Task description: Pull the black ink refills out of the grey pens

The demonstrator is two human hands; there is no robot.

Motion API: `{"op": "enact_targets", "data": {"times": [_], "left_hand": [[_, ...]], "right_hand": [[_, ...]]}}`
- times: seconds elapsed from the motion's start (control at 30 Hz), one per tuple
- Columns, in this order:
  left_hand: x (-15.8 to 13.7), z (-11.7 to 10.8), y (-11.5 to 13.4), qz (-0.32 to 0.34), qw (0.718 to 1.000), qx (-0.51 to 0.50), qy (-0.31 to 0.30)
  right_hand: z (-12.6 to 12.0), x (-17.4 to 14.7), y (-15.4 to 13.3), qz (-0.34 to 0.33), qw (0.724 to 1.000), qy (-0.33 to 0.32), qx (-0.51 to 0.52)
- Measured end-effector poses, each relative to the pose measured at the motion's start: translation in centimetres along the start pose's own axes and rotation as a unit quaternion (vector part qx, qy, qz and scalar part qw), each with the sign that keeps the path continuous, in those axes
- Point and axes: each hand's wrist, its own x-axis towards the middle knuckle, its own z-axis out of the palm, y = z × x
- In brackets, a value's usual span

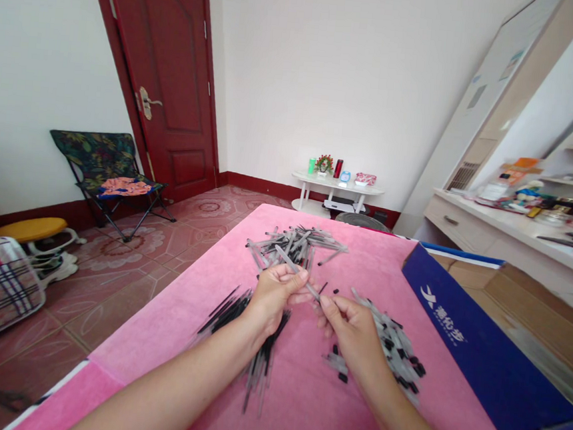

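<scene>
My left hand [279, 293] is closed around a translucent grey pen barrel [287, 259], pinching it between thumb and fingers. At its near end, the thumb and fingers of my right hand [352, 324] are closed on the same pen. Beyond my hands lies a loose pile of similar pen barrels [332, 238]. Thin dark pen refills [257, 380] are spread under and around my left forearm, partly hidden by it. To the right of my right hand is a heap of translucent pen caps [400, 349] with black parts. Small black pieces [336, 291] lie near my fingertips.
A pink cloth [165, 338] covers the table. An open blue cardboard box [456, 337] stands along its right side. Farther off are a white side table [337, 182], a folding chair [105, 166], a yellow stool [32, 227] and a cluttered white desk [506, 231].
</scene>
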Motion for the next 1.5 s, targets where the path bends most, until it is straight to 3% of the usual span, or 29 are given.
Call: {"op": "enact_targets", "data": {"times": [0.17,0.37,0.6,0.7,0.87,0.97,1.03,1.17,1.33,1.5], "left_hand": [[0.0,0.0,0.0,0.001,1.000,0.007,0.003],[-0.1,0.1,-0.1,-0.001,1.000,0.012,-0.001],[1.0,-1.1,0.3,0.010,0.999,0.018,0.041],[1.8,-1.7,1.0,0.025,0.997,0.001,0.069],[2.2,-2.2,1.6,0.034,0.996,-0.013,0.085],[1.9,-2.0,1.4,0.023,0.998,0.000,0.064],[1.6,-1.6,1.2,0.017,0.999,0.018,0.037],[0.7,-0.7,0.9,0.003,0.999,0.049,-0.004],[0.6,-0.4,1.0,-0.008,0.998,0.070,0.002],[2.4,-2.8,3.1,0.039,0.995,0.054,0.078]], "right_hand": [[0.1,0.1,0.4,-0.016,0.999,0.052,-0.006],[0.1,0.1,0.1,0.028,0.998,-0.021,0.052],[0.1,-0.1,-0.2,0.004,1.000,0.011,0.028],[0.3,-0.3,-0.4,0.012,1.000,-0.004,0.015],[1.0,-0.8,-0.5,0.130,0.983,-0.111,0.070],[1.2,-1.0,-0.7,0.218,0.943,-0.136,0.213],[1.0,-0.9,-0.9,0.242,0.921,-0.130,0.276],[0.6,-0.6,-0.6,0.207,0.936,-0.110,0.262],[0.2,-0.8,-1.1,0.152,0.966,-0.113,0.179],[0.6,-1.6,-2.3,0.145,0.961,-0.215,0.095]]}}
